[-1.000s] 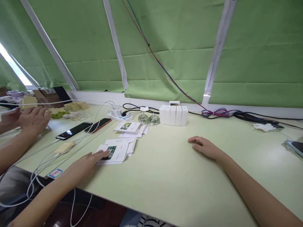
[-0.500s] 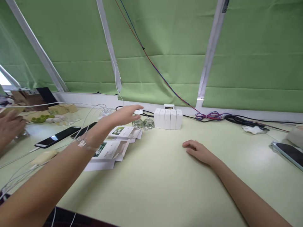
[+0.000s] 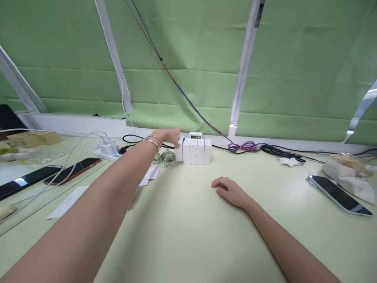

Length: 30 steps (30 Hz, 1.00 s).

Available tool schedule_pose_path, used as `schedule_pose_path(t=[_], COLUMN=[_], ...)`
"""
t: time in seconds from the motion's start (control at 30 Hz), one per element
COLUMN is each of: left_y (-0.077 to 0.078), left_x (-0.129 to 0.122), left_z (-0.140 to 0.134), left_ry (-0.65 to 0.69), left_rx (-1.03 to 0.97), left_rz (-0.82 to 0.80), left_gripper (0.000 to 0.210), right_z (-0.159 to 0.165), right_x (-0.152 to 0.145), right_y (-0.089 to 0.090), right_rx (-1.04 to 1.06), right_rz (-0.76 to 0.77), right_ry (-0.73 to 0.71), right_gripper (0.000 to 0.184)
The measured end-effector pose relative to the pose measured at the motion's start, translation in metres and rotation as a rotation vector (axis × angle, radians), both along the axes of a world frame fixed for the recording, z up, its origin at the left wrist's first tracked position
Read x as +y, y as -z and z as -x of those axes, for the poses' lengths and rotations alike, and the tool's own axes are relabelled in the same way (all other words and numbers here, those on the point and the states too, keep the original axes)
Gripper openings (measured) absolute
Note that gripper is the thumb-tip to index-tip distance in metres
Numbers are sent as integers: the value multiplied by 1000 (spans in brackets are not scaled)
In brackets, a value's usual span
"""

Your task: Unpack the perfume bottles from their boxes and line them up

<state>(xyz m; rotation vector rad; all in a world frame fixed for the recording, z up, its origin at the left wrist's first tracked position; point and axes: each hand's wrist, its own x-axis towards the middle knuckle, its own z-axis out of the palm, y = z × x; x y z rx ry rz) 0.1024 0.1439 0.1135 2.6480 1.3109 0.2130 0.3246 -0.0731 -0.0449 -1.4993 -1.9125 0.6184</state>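
Observation:
My left hand [image 3: 173,135] reaches to the back of the table. Its fingers close round the top of the leftmost small white box [image 3: 179,152], which stands upright at the end of a row. The other white boxes [image 3: 196,152] stand close together beside it. Clear glass-like pieces with green in them [image 3: 167,157] sit just left of the row, partly behind my wrist. White folded cartons [image 3: 150,174] are mostly covered by my left forearm. My right hand [image 3: 231,191] rests on the tabletop, loosely curved, thumb apart from the fingers, holding nothing.
A phone [image 3: 338,194] and a cloth bag [image 3: 350,177] lie at the right. Coiled cables [image 3: 279,151] run along the back ledge. On the left are two dark phones [image 3: 72,171] [image 3: 26,181], white charging cables and a power strip [image 3: 110,155].
My left hand has moved from above the glass-like pieces onto the leftmost white box and taken hold of it. The view has swung right; another person's hand at the left has left it.

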Motion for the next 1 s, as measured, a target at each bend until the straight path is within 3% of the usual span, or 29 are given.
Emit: schedule_pose_path(t=[0.13,0.23,0.3,0.4,0.5,0.57,0.63,0.7,0.8,0.9,1.0], left_y=[-35,-39,-18,37,86,106,117,124,134,141,139], left_x=[-34,-87,-128,-179,-206,-210,-206,-198,-189,-188,-193], left_z=[13,15,12,4,-1,0,3,7,11,11,13], left_ry=[45,106,47,-28,-98,-132,-130,-83,26,107,149], left_rx=[-24,-190,-307,-491,-575,-678,-807,-924,-1056,-1104,-1035], left_rz=[-110,-262,-241,-137,-7,67,151,234,257,202,137], left_gripper=[101,99,97,89,89,91,81,58,32,27,39], right_z=[3,18,35,65,82,82,76,67,58,56,57], right_x=[0,-2,-6,-18,-26,-26,-23,-18,-13,-13,-17], right_y=[3,3,3,4,6,7,7,7,10,11,8], right_rx=[16,78,140,213,257,309,399,490,532,497,378], right_rz=[-61,-323,-513,-644,-656,-631,-570,-498,-452,-489,-552], right_ry=[50,147,172,116,85,106,122,119,88,57,42], right_gripper=[23,25,36,58,51,41,36,34,30,29,35])
